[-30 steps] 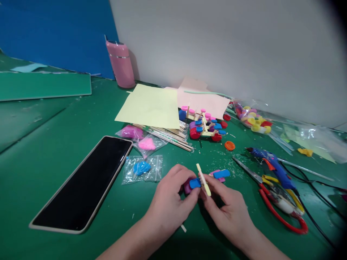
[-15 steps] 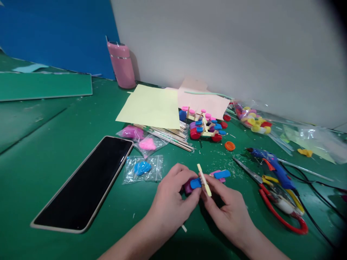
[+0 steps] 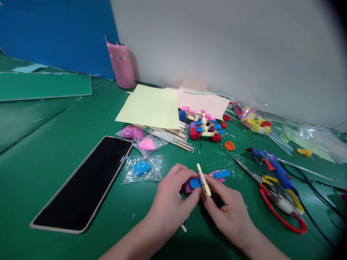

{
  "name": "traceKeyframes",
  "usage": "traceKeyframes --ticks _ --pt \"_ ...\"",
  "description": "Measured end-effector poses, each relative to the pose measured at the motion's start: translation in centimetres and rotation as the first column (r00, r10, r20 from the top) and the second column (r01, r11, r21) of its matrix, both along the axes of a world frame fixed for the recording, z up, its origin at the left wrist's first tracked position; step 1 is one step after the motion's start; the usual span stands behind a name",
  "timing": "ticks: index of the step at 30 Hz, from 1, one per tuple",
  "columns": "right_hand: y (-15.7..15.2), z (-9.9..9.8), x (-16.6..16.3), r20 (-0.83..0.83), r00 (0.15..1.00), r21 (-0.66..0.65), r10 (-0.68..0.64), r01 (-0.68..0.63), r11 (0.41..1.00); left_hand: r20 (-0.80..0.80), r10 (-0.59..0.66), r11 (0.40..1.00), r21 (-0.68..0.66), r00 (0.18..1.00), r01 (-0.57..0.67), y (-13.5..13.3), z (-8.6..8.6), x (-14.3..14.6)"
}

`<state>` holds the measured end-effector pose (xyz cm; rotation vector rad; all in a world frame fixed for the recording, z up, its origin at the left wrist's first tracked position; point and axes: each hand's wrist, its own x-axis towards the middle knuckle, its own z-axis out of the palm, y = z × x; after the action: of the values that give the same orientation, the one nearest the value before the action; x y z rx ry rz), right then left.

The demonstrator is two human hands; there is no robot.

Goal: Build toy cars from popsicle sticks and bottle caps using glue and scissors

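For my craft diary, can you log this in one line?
left hand: blue piece | right hand: yellow stick | table: scissors, phone

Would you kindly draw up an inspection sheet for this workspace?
Surface: green tabletop, pale specks scattered on it.
Things in hand: blue and purple piece, pale yellow stick; whether joined, cannot tell.
Clutter: phone on the left; scissors and glue gun on the right.
Hands: left hand grips the first piece; right hand pinches the stick.
Cables: black cables by the glue gun.
Surroundings: white wall behind, blue panel, pink flask.
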<state>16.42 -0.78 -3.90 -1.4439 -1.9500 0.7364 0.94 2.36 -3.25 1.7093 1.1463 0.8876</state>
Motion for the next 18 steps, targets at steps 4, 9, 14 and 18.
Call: traceKeyframes --ticks 4,9,14,18 --pt "0.09 0.02 -0.04 0.003 1.0 0.023 0.004 -0.004 1.0 0.009 -0.005 1.0 0.013 1.0 0.005 -0.05 0.13 -0.12" --pt "0.11 0.06 -0.03 -0.005 1.0 0.024 0.01 -0.01 1.0 0.033 0.008 1.0 0.01 0.999 -0.008 -0.02 0.72 -0.22" --pt "0.08 0.08 0.02 -0.01 1.0 0.03 0.001 -0.001 1.0 0.01 0.081 0.995 0.056 0.997 -0.082 -0.2 0.74 -0.37" --pt "-0.03 0.22 -0.03 0.043 0.999 0.112 -0.014 0.009 0.994 -0.081 0.059 0.995 0.082 0.995 -0.053 -0.68 0.34 -0.51"
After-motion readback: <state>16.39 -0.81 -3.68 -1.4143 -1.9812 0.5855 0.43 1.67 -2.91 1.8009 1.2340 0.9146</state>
